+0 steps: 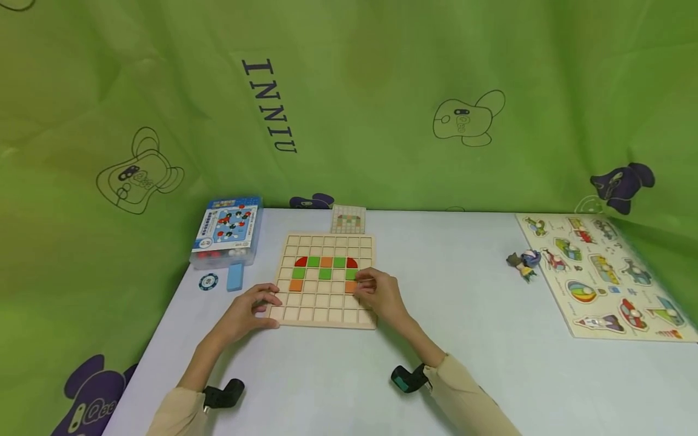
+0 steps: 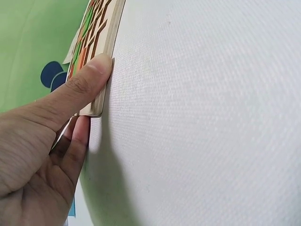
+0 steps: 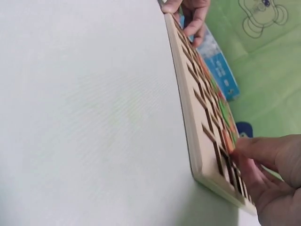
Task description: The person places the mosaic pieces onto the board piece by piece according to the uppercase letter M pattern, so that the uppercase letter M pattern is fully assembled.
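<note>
A wooden grid board [image 1: 322, 315] lies flat on the white table [image 1: 463, 363], with red, green and orange tiles [image 1: 325, 262] set in its upper rows. My left hand [image 1: 269, 303] grips the board's near left corner; in the left wrist view its thumb [image 2: 96, 73] presses the board's edge [image 2: 110, 42] while a finger lies along the side. My right hand [image 1: 364, 286] pinches an orange tile [image 1: 349, 286] in a cell at the board's right side. In the right wrist view the fingertips [image 3: 244, 148] meet on the tiles near the board's [image 3: 186, 103] corner.
A blue boxed game [image 1: 226, 230], a blue block [image 1: 235, 276] and a round token [image 1: 208, 281] sit left of the board. A pattern card [image 1: 348, 219] lies behind it. A small toy figure [image 1: 523, 261] and a vehicle peg puzzle [image 1: 605, 272] are at the right. Green cloth surrounds the table.
</note>
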Motion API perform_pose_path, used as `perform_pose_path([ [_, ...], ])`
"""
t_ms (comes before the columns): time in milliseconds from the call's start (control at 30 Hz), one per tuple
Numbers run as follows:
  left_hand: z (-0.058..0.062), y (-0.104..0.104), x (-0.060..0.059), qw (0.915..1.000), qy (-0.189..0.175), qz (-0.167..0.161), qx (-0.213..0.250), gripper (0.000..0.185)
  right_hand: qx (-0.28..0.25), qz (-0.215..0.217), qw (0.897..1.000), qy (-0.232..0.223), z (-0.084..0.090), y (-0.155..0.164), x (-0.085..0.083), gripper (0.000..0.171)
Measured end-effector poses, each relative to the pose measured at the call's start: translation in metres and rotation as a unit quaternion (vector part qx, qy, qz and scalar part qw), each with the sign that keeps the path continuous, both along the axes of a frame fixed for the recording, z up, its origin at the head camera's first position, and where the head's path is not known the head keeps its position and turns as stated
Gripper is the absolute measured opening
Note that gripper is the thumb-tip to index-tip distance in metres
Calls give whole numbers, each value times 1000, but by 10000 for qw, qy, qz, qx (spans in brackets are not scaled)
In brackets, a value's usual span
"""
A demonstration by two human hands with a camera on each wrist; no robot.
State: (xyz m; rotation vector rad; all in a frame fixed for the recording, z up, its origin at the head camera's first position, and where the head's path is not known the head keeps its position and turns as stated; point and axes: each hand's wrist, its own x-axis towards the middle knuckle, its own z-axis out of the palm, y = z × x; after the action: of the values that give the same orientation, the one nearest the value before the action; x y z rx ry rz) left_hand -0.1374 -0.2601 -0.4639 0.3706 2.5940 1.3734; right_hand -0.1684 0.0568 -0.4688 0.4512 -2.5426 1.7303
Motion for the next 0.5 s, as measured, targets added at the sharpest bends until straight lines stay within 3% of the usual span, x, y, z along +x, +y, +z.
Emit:
perform_pose_path([
  [100,3,2,0,9999,-14,-72,-85,32,-327,89,9993,-137,5,5,1,26],
  [200,8,5,3,9994,118,-186,-278,34,-372,26,9993,26,11,20,3,28],
  [300,12,11,5,9933,803,-90,-825,45,394,-308,9960,741,15,40,8,36],
  [367,13,18,5,9802,1337,165,-1452,57,1389,-695,9793,1297,16,53,12,44],
  [433,12,26,2,9609,1721,503,-2110,67,2435,-1050,9497,1667,14,62,16,57],
  [500,8,34,-3,9437,1821,747,-2660,72,3259,-1210,9219,1708,10,66,20,70],
])
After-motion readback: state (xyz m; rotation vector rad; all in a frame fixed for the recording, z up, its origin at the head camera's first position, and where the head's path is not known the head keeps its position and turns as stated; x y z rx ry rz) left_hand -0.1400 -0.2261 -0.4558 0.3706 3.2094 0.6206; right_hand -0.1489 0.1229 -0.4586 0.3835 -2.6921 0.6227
